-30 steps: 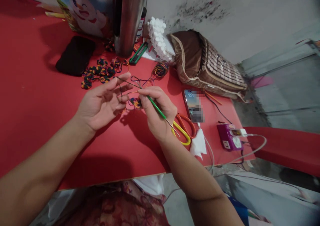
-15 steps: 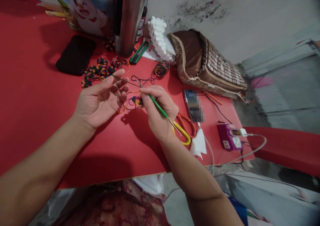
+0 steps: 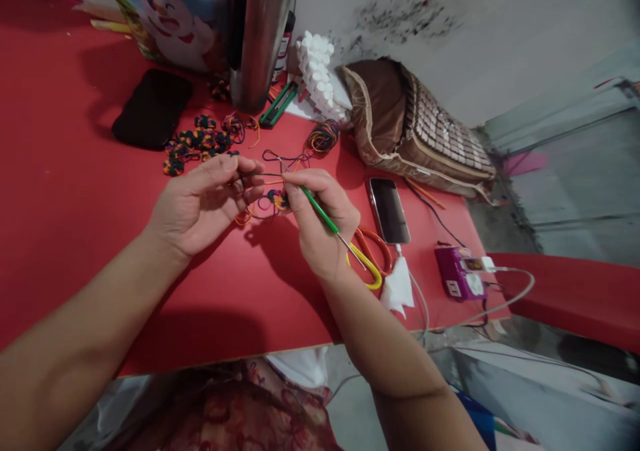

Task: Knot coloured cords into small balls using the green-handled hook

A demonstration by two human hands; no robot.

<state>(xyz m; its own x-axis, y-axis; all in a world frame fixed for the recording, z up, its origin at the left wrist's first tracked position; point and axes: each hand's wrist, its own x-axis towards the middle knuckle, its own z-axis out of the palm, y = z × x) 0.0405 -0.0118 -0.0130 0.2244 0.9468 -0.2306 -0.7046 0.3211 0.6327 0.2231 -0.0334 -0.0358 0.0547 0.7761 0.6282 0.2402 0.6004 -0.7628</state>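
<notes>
Mid-stitch: my right hand [image 3: 320,228] grips the green crochet hook [image 3: 320,214], my left hand [image 3: 200,201] pinches multicoloured yarn [image 3: 273,201] left of the scissors [image 3: 367,258]; next, a careful loop pull

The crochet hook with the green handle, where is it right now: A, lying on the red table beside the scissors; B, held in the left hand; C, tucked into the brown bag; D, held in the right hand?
D: the right hand grips the crochet hook by its green handle, its tip pointing toward the yarn at the left hand.
</notes>
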